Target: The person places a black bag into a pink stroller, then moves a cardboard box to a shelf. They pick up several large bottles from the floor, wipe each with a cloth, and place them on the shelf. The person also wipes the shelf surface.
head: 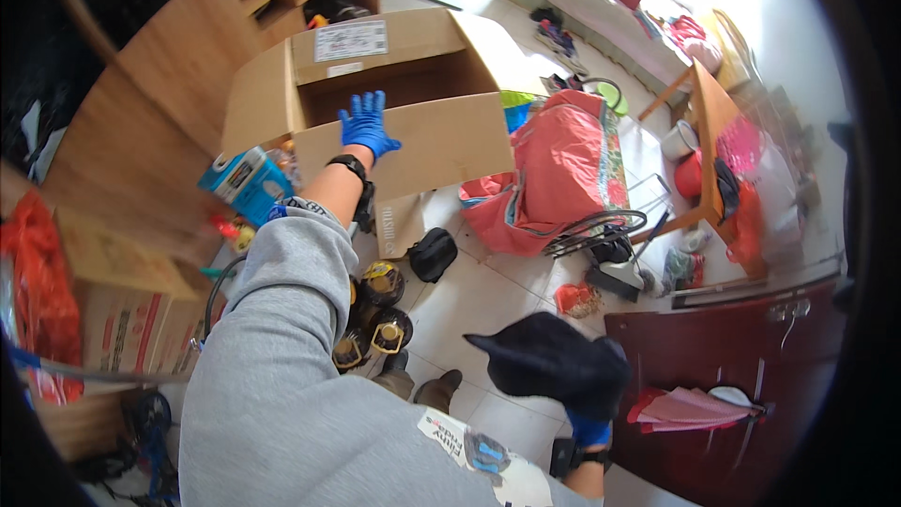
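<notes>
A large open cardboard box [443,148] stands in front of me with its flaps spread. My left hand [367,128], in a blue glove, reaches over the near flap with its fingers apart. It holds nothing; whether it rests on the flap I cannot tell. Low at the right, my blue-gloved right hand [590,428] grips a black cloth item [556,366], possibly a cap or garment. The cloth hides most of those fingers. The box's inside is dark, and its contents cannot be made out.
Capped dark jugs [383,282] and a black pouch [433,255] lie near my feet. Right of the box sits a big pink bag [563,162]. A broom head [614,283], a wooden table [704,148] and a dark red door [725,359] are farther right. Cartons [134,317] stand left.
</notes>
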`<control>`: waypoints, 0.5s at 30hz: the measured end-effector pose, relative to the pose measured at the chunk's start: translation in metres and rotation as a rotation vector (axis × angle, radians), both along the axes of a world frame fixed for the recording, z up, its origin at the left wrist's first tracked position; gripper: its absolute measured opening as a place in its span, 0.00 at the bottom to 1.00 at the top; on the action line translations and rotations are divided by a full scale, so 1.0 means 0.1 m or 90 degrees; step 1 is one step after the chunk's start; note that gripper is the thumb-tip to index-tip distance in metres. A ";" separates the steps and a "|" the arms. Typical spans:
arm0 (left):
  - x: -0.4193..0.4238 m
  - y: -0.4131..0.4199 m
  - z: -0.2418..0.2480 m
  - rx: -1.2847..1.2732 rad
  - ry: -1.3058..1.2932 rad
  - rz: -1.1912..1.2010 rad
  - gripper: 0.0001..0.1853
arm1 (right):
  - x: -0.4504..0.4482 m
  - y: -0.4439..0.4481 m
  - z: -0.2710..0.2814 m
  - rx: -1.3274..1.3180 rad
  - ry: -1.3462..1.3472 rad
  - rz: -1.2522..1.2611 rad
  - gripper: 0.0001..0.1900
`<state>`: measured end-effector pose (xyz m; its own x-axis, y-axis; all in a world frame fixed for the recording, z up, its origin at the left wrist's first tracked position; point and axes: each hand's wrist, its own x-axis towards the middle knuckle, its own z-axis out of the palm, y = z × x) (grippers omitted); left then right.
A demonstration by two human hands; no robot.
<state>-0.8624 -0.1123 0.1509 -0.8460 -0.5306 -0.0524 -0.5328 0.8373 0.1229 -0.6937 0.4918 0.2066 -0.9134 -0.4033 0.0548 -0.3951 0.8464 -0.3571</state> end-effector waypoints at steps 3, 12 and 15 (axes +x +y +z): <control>-0.25 -0.20 -0.08 0.034 -0.055 0.034 0.74 | 0.41 0.25 -0.04 0.023 -0.048 -0.086 0.23; -0.18 0.11 -0.21 -0.020 0.143 -0.166 0.26 | 0.94 0.41 -0.28 0.015 -0.116 -0.182 0.19; 0.36 0.38 0.00 -0.069 0.252 -0.283 0.24 | 1.00 0.53 -0.24 0.005 -0.091 -0.175 0.18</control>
